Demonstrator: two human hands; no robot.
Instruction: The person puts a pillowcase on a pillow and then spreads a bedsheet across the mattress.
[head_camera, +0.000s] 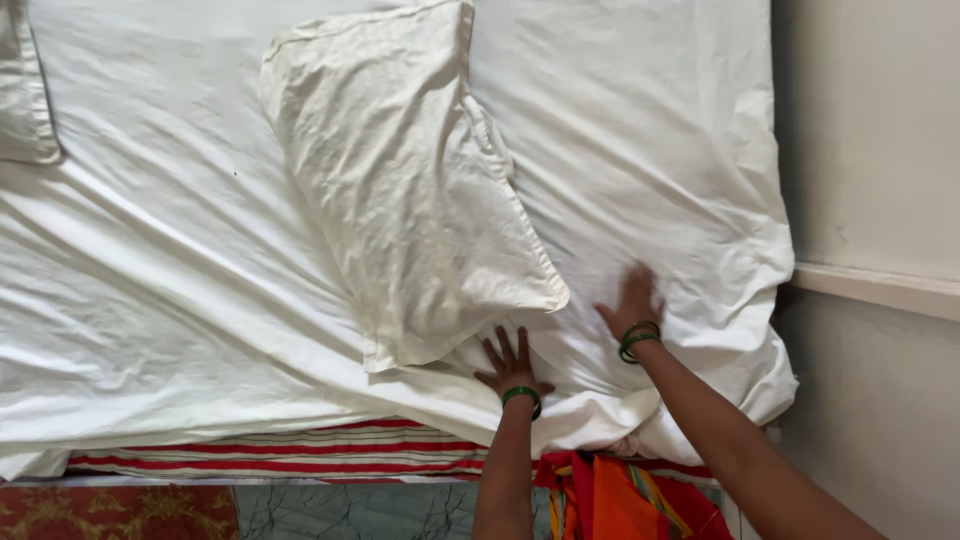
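Smoothing step, by look of it. Left hand flat, fingers spread, on sheet just below pillow corner. Right hand flat, open, on sheet right of pillow, near wall. Next likely needs outward sweep toward bunched edge below hands.

second pillow: seen at the mattress's upper left edge, white, cut off by the frame.
mattress: shown only as a striped red-and-white side along its near edge.
patterned rug: laid on the floor below the mattress's left part, red with pale figures.
floor: grey-green, veined, seen beside the rug, below the mattress.
wall: pale, set right of the mattress.
ledge: run along that wall.
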